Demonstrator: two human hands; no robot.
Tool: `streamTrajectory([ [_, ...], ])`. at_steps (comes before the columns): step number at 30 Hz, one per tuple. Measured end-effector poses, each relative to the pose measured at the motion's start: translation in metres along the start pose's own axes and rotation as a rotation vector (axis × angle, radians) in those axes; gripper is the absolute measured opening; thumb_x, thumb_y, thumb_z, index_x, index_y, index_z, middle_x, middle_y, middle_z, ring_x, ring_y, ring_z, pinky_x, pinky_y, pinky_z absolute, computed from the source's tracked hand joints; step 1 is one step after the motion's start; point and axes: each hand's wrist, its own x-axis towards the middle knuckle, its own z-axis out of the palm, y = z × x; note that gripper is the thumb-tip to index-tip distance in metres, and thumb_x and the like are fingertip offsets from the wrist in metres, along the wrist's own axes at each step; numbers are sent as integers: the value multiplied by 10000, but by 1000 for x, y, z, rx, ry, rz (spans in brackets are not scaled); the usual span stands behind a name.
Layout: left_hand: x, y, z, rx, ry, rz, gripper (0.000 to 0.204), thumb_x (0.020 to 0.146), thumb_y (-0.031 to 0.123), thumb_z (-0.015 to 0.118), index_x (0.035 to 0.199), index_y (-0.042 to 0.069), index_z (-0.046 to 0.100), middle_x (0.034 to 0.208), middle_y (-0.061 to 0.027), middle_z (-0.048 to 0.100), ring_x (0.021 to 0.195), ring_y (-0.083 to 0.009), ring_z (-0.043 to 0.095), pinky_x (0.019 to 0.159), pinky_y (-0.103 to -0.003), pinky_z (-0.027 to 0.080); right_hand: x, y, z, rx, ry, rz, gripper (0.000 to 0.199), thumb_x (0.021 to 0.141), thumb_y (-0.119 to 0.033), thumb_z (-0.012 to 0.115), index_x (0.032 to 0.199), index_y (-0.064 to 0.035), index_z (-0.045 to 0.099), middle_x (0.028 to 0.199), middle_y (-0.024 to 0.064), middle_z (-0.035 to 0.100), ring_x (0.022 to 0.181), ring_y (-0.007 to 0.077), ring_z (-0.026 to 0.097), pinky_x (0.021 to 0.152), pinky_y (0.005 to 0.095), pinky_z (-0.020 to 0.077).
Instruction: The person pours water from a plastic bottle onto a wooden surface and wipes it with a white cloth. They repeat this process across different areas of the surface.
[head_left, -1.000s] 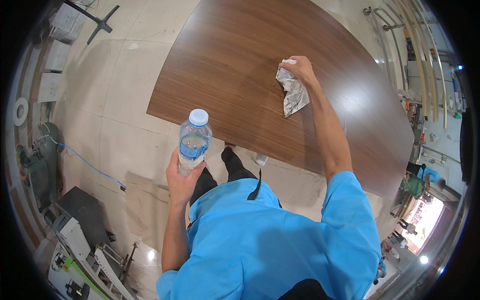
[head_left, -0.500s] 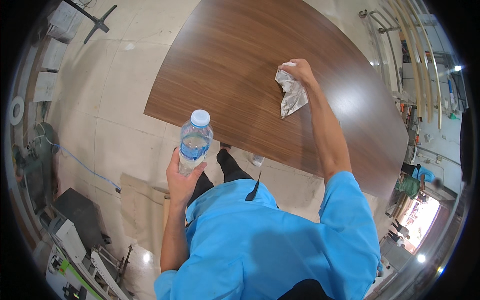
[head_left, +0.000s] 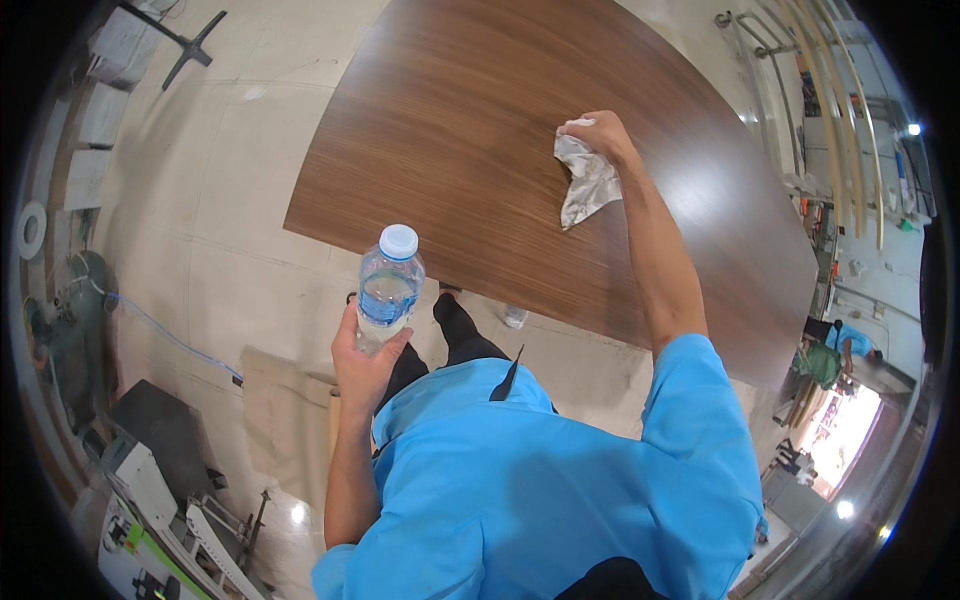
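Note:
My left hand (head_left: 368,362) is wrapped round the lower part of a clear plastic bottle (head_left: 388,290), with a white cap, a blue label and clear liquid inside. The bottle is upright, just off the near left edge of a brown wood-grain table (head_left: 450,130). Over the tabletop, my right hand (head_left: 603,135) grips a crumpled white cloth (head_left: 588,187) by its upper end. The rest of the cloth hangs down from my fingers; whether its lower tip touches the wood I cannot tell.
A black cross-shaped stand base (head_left: 190,48) is at the far left on the tiled floor. Flat cardboard (head_left: 283,410), a dark box (head_left: 160,430) and a green tank (head_left: 88,320) are to my left. Long rods (head_left: 845,130) lean at the right; people (head_left: 797,462) are beyond.
My right hand has shifted slightly upward with the cloth, whose hanging part has changed shape a little. The left hand and bottle stay nearly where they were.

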Motion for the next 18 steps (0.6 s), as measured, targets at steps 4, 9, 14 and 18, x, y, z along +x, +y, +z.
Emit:
streamTrajectory([
  [4, -2, -9, -4, -34, 35, -22, 578, 816, 98, 856, 1319, -10, 592, 1156, -90, 695, 1075, -174, 643, 971, -337, 498, -31, -62, 62, -112, 439, -157, 402, 828, -387, 858, 957, -22, 751, 930, 129, 761, 860, 292, 720, 760, 428, 549],
  [9, -6, -13, -16, -19, 64, -41, 597, 803, 110, 858, 1324, -2, 589, 1161, -86, 692, 1064, -168, 642, 953, -328, 502, -133, -100, 142, -401, 202, -1008, 685, 862, -317, 753, 1484, -128, 538, 1594, 151, 442, 1488, 351, 392, 1201, 573, 302],
  [14, -24, -20, -45, -8, 169, -64, 560, 819, 133, 844, 1306, 3, 600, 1159, -81, 692, 1057, -165, 644, 938, -325, 506, -90, -15, 53, -724, 401, -326, 451, 1007, -316, 560, 1354, -33, 603, 1440, 191, 557, 1383, 365, 469, 1164, 535, 341],
  [18, -32, -31, -77, -64, 297, -62, 535, 830, 145, 841, 1290, 5, 607, 1162, -80, 692, 1065, -166, 647, 937, -323, 508, -96, 1, 91, -468, 362, -652, 611, 1008, -296, 533, 1554, -39, 439, 1655, 194, 346, 1528, 396, 302, 1208, 597, 226],
])
